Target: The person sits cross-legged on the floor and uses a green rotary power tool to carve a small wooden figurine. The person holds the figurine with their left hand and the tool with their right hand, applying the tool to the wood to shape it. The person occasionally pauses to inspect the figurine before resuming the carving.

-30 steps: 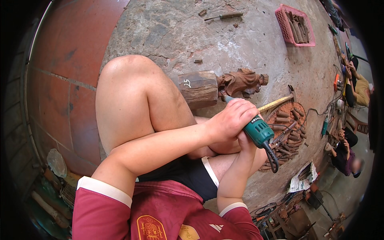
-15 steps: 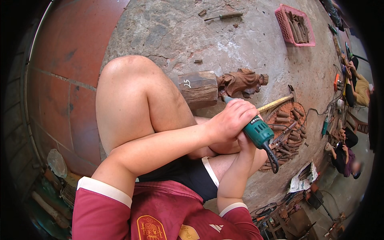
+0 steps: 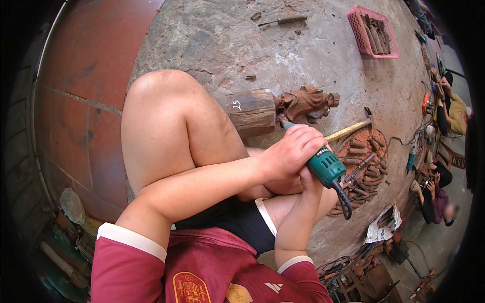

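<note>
My left hand [image 3: 295, 149] is wrapped over the front of a green die grinder [image 3: 327, 165], its fingers closed. From below, my right hand [image 3: 309, 183] supports the same tool's body; most of its fingers are hidden. The grinder's grey nose points at a brown wood carving [image 3: 306, 102], a robed figure lying on its side. It meets the narrow part where the figure joins an uncarved wood block [image 3: 251, 112] with a white chalk mark. The exact contact of the tip is too small to make out.
A hammer with a yellow handle [image 3: 348, 130] lies beside a round mat heaped with chisels [image 3: 361, 187]. Farther off are a pink basket [image 3: 356, 31] of wooden-handled tools and a lone chisel [image 3: 284, 20]. Two people [image 3: 438, 202] sit at the right amid cables.
Hardly anything differs: the grinder, both my hands and the carving keep their places. A person at the far right has shifted their hands slightly.
</note>
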{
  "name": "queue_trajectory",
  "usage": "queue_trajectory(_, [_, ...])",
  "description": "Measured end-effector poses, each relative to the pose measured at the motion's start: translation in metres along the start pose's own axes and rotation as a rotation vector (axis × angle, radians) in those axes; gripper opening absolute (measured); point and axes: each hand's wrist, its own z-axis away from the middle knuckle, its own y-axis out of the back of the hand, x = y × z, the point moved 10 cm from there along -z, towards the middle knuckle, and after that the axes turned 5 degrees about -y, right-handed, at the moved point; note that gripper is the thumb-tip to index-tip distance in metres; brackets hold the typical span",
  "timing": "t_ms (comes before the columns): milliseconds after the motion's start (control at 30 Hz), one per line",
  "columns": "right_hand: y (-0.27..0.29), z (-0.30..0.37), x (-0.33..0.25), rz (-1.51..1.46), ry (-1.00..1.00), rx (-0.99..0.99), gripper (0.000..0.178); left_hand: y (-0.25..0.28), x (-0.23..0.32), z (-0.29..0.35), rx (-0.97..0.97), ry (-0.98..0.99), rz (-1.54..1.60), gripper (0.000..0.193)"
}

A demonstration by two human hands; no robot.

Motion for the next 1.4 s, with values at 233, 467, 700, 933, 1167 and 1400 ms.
queue_trajectory(233, [0.005, -0.005, 0.004, 0.081, 0.071, 0.042, 0.078, -0.002, -0.006, 0.001, 0.018, -0.017, -0.006, 0.041])
queue_trajectory(467, [0.003, -0.007, 0.006, 0.071, 0.066, -0.04, 0.077, -0.002, -0.005, 0.001, 0.002, 0.0, 0.006, 0.042])
queue_trajectory(700, [0.006, -0.003, 0.011, 0.001, 0.004, 0.001, 0.08, -0.002, -0.003, -0.003, -0.02, 0.004, 0.016, 0.042])
queue_trajectory(933, [0.007, 0.0, 0.02, -0.07, -0.022, -0.036, 0.084, -0.002, -0.005, -0.002, -0.032, 0.006, 0.001, 0.044])
queue_trajectory(1167, [0.007, 0.003, 0.02, -0.07, -0.045, -0.002, 0.086, -0.003, -0.005, -0.001, -0.039, -0.011, 0.013, 0.043])
queue_trajectory(1400, [0.008, 0.004, 0.025, -0.07, -0.039, -0.018, 0.088, -0.004, -0.005, 0.0, -0.038, -0.015, 0.017, 0.043])
